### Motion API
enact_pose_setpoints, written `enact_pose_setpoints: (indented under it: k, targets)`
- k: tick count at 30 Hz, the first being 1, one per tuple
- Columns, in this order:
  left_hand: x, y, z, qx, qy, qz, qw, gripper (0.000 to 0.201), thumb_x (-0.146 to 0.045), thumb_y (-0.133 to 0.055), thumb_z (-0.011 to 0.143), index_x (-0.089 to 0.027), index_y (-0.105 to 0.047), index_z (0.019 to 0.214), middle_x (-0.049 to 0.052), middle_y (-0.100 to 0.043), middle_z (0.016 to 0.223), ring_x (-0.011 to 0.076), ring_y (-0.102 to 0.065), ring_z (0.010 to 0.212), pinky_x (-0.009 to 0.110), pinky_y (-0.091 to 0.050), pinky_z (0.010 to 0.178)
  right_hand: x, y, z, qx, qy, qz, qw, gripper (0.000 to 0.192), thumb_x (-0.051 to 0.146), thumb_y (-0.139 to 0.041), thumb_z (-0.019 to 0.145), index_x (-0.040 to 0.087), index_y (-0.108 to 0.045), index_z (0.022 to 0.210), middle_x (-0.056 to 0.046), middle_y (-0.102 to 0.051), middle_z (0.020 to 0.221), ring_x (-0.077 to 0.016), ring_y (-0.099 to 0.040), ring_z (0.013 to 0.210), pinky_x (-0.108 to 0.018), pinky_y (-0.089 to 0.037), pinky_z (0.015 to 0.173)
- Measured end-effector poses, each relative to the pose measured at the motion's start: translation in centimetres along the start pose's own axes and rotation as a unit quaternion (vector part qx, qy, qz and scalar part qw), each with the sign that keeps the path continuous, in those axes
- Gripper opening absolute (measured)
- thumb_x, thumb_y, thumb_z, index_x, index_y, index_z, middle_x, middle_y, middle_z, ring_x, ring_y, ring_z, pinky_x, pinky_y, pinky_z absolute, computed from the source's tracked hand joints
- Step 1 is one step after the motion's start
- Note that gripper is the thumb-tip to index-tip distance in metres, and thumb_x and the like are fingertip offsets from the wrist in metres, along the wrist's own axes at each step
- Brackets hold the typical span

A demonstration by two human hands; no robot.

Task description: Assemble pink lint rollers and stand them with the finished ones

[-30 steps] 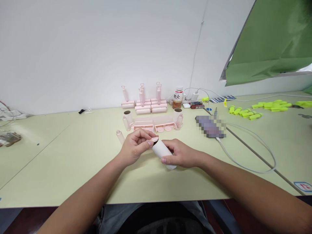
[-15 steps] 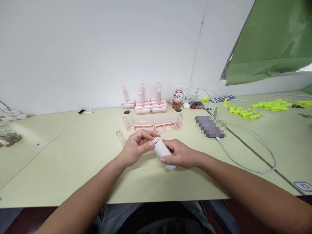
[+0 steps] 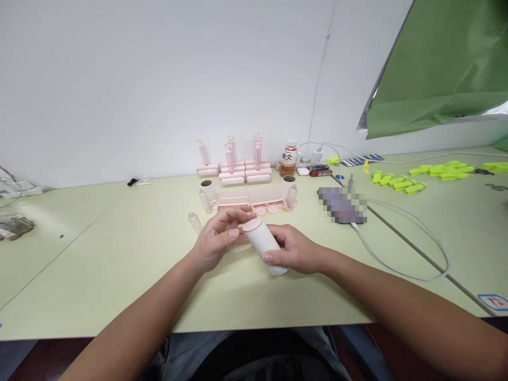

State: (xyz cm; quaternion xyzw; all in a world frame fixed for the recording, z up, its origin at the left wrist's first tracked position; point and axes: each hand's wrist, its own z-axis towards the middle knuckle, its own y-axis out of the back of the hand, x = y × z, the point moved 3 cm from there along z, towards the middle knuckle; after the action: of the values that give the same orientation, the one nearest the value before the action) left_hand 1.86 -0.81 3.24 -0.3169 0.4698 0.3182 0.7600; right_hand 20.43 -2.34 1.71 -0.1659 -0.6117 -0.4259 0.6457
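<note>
Right hand (image 3: pixel 296 248) is gripping a tilted white roll (image 3: pixel 263 241), probably presenting its pink cap (image 3: pixel 252 225) leftward | left hand (image 3: pixel 214 243) is hovering, part-open, alongside.

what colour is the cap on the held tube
The cap is pale pink; it shows best in the head view.

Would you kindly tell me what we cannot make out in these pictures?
In the head view:
Right hand: some fingertips, hidden behind the white roll.
White roll: its lower end, facing away from the camera.
Pink piece: partly hidden by the left hand and roll.
Phone: its surface, obscured by pixelation.
Bagged items: cut off by the left edge.
</note>
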Motion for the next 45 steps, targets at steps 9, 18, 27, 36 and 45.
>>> enact_pose_setpoints:
  k: [9,18,27,36,45]
  targets:
    - [-0.6,-0.5,-0.7,0.024,-0.161,0.264,0.951,0.052,-0.024,-0.065,0.083,-0.029,-0.051,0.133,0.01,-0.045,0.134,0.0214,-0.05,0.108,0.033,-0.051,0.081,0.6,0.2,0.1,-0.054,0.03,0.022,0.998,0.037,0.049,-0.068,0.08,0.014,-0.057,0.088,0.001,-0.046,0.076,-0.0123,-0.04,0.067,-0.024,-0.033,0.06]
    - [-1.4,-0.4,-0.6,0.065,-0.175,0.333,0.924,0.038,-0.02,-0.059,0.087,-0.024,-0.058,0.126,0.012,-0.056,0.122,0.0229,-0.055,0.107,0.033,-0.052,0.075,0.3,0.2,0.1,-0.05,0.011,-0.001,0.999,0.039,0.051,-0.067,0.079,0.015,-0.055,0.086,0.001,-0.043,0.074,-0.0122,-0.037,0.066,-0.024,-0.03,0.057]
    - [-1.0,-0.4,-0.7,0.061,-0.17,0.321,0.93,0.036,-0.022,-0.059,0.088,-0.023,-0.058,0.124,0.012,-0.056,0.12,0.022,-0.056,0.103,0.033,-0.052,0.075,0.3,0.2,0.0,-0.043,0.011,-0.038,0.998,0.039,0.05,-0.068,0.079,0.014,-0.057,0.092,0.001,-0.047,0.076,-0.0127,-0.04,0.067,-0.024,-0.031,0.059]
    - [-1.0,-0.7,-0.6,0.054,-0.158,0.337,0.927,0.038,-0.023,-0.06,0.086,-0.023,-0.057,0.124,0.012,-0.053,0.118,0.0243,-0.053,0.109,0.032,-0.053,0.075,0.3,0.1,-0.1,-0.023,0.008,-0.061,0.998,0.045,0.054,-0.067,0.079,0.015,-0.06,0.099,0.0,-0.05,0.076,-0.0127,-0.041,0.066,-0.024,-0.032,0.057]
    - [-1.0,-0.2,-0.7,0.035,-0.158,0.347,0.924,0.036,-0.023,-0.06,0.087,-0.023,-0.058,0.123,0.011,-0.051,0.119,0.0212,-0.054,0.102,0.033,-0.052,0.075,0.5,0.3,-0.2,-0.046,0.017,-0.056,0.997,0.041,0.051,-0.069,0.078,0.014,-0.06,0.094,0.001,-0.049,0.075,-0.0123,-0.041,0.065,-0.024,-0.031,0.058]
